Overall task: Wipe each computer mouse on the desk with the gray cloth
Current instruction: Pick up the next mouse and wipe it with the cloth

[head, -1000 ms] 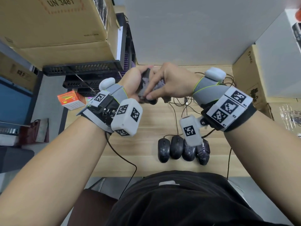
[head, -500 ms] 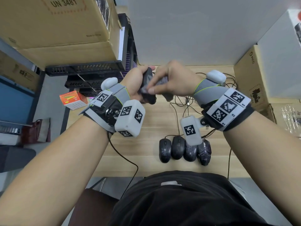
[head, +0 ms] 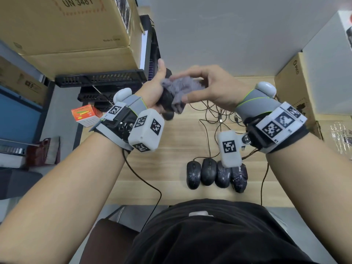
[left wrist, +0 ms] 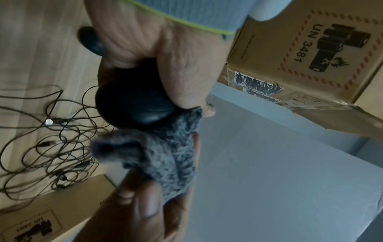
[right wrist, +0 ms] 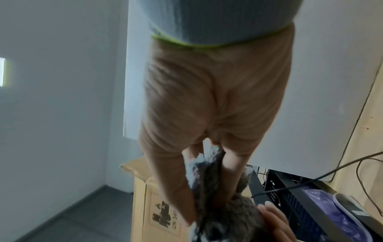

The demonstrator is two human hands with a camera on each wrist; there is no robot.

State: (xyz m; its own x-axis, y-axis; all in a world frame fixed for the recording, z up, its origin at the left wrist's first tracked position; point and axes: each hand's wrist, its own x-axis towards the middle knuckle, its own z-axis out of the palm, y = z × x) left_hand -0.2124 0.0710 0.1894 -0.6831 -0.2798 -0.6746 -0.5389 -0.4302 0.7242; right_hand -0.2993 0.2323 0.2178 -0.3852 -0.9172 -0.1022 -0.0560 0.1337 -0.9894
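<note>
Mice: four (head: 217,175) in a row on the surface at 6 o'clock, nearest the body, cords trailing toward 12. Fifth black mouse (head: 167,98) held off the surface, approx. centre. Left hand (head: 154,92) grip clenched round its body; right hand (head: 211,88) grip pinches gray cloth (head: 181,90) against it. Judgement: mouse light, rigid, smooth shell, prob. slippery; hold by the flanks. Cloth soft, bunches easily. Cable tangle (head: 219,115) beyond.
</note>
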